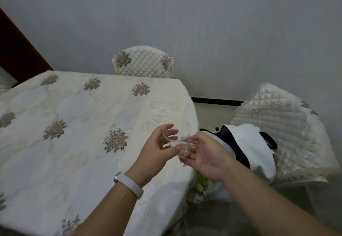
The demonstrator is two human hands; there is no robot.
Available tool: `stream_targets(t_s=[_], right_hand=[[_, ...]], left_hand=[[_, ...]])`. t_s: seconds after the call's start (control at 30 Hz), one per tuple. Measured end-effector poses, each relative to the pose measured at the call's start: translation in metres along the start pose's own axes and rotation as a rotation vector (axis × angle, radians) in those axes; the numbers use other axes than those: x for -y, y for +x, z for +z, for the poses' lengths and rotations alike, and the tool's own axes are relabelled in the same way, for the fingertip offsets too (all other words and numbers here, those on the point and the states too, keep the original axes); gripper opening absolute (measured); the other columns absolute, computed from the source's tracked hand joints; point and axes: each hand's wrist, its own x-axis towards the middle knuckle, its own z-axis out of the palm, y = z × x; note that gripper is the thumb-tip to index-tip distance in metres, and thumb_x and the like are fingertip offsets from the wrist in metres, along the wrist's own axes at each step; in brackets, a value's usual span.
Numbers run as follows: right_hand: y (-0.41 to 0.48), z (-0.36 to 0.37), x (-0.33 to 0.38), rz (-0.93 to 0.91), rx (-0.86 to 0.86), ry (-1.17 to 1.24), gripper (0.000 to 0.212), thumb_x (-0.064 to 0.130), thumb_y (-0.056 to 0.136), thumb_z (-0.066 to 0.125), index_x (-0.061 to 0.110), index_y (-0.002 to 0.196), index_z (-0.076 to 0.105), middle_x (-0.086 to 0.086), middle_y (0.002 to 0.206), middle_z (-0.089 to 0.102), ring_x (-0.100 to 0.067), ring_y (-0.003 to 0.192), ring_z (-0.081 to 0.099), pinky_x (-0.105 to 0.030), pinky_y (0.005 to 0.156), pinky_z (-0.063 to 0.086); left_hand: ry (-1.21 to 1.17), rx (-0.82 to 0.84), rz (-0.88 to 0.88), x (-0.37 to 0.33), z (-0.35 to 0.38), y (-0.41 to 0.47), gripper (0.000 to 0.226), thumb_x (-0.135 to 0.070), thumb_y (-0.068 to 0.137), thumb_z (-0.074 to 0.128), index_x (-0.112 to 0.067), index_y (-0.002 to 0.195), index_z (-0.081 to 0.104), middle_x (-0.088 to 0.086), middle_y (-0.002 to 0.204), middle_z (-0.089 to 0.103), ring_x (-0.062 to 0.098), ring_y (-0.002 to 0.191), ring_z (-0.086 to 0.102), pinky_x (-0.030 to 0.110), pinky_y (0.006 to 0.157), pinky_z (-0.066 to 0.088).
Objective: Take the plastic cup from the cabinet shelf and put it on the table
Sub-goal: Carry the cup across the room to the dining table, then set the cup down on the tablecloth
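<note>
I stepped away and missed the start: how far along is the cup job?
Done: the clear plastic cup is already off the shelf; no cabinet is in view. In hand: the left hand and the right hand both hold it, tilted, above the near corner of the table. Left: setting it down on the floral cloth and letting go.

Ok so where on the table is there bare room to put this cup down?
The tablecloth looks bare everywhere in view, from the far chair to the near edge. The nearest free patch is just left of both hands holding the cup. The right chair is crowded with a bag.
</note>
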Motion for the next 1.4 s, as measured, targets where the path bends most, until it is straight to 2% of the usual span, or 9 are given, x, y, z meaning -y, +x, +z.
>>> stream_targets(t_s=[0.23,0.47,0.63,0.77,0.9,1.03,1.23,1.3,1.4], right_hand=[[0.045,0.023,0.034,0.002,-0.012,-0.058,0.026,0.017,0.087,0.049,0.003,0.108,0.056,-0.02,0.093,0.064,-0.026,0.067,0.067,-0.037,0.073,0.057],[0.089,0.041,0.048,-0.015,-0.011,-0.106,0.029,0.02,0.087,0.054,0.005,0.111,0.059,-0.02,0.106,0.065,-0.028,0.079,0.068,-0.038,0.074,0.056],[0.112,0.044,0.058,-0.04,-0.028,-0.172,0.027,0.023,0.087,0.056,0.008,0.109,0.062,-0.016,0.109,0.065,-0.029,0.087,0.067,-0.036,0.076,0.057],[0.134,0.04,0.067,-0.039,-0.06,-0.207,0.026,0.023,0.087,0.057,0.009,0.107,0.064,-0.014,0.108,0.063,-0.028,0.092,0.064,-0.036,0.079,0.057],[0.16,0.032,0.074,-0.031,-0.106,-0.254,0.023,0.022,0.086,0.058,0.009,0.104,0.065,-0.012,0.104,0.061,-0.026,0.091,0.062,-0.036,0.079,0.056],[0.189,0.022,0.083,-0.009,-0.142,-0.292,0.017,0.021,0.085,0.06,0.011,0.098,0.066,-0.009,0.098,0.061,-0.023,0.088,0.061,-0.034,0.077,0.054],[0.229,-0.002,0.095,0.038,-0.139,-0.286,0.015,0.015,0.088,0.052,0.013,0.083,0.066,0.003,0.075,0.069,-0.016,0.075,0.064,-0.028,0.069,0.051],[0.241,-0.009,0.098,0.052,-0.143,-0.294,0.017,0.015,0.088,0.053,0.015,0.08,0.067,0.005,0.074,0.07,-0.016,0.076,0.065,-0.028,0.068,0.051],[0.262,-0.02,0.102,0.072,-0.165,-0.311,0.013,0.016,0.087,0.056,0.014,0.082,0.068,0.002,0.081,0.07,-0.018,0.079,0.066,-0.03,0.069,0.054]], left_hand=[[-0.048,-0.023,0.017,-0.002,-0.028,0.048,0.059,-0.012,0.069,0.071,-0.025,0.124,0.053,0.001,0.125,0.062,0.014,0.114,0.06,0.023,0.084,0.052],[-0.001,-0.068,0.068,0.001,-0.061,0.085,0.058,-0.013,0.071,0.07,-0.03,0.123,0.051,-0.001,0.125,0.061,0.011,0.115,0.059,0.025,0.085,0.052],[0.106,-0.085,0.092,0.006,-0.074,0.111,0.056,-0.016,0.072,0.068,-0.041,0.117,0.048,-0.01,0.123,0.059,0.002,0.116,0.056,0.033,0.098,0.048],[0.171,-0.096,0.079,0.015,-0.079,0.133,0.056,-0.016,0.072,0.07,-0.046,0.113,0.047,-0.013,0.122,0.058,0.003,0.117,0.055,0.029,0.097,0.046],[0.237,-0.115,0.046,0.031,-0.079,0.156,0.056,-0.006,0.078,0.073,-0.037,0.117,0.046,-0.005,0.123,0.059,0.0,0.116,0.054,0.023,0.096,0.045],[0.277,-0.147,-0.012,0.051,-0.072,0.18,0.054,-0.006,0.079,0.072,-0.025,0.122,0.045,-0.004,0.126,0.058,0.009,0.119,0.055,0.029,0.098,0.046],[0.258,-0.192,-0.108,0.081,-0.06,0.222,0.052,0.001,0.076,0.069,-0.025,0.114,0.045,-0.005,0.122,0.057,0.004,0.112,0.056,0.028,0.098,0.045],[0.258,-0.198,-0.134,0.091,-0.056,0.234,0.053,0.001,0.076,0.069,-0.025,0.115,0.044,-0.005,0.123,0.057,0.002,0.111,0.056,0.028,0.097,0.045],[0.269,-0.204,-0.154,0.104,-0.053,0.251,0.054,0.002,0.076,0.069,-0.026,0.114,0.042,-0.002,0.127,0.056,0.011,0.118,0.054,0.029,0.099,0.044]])
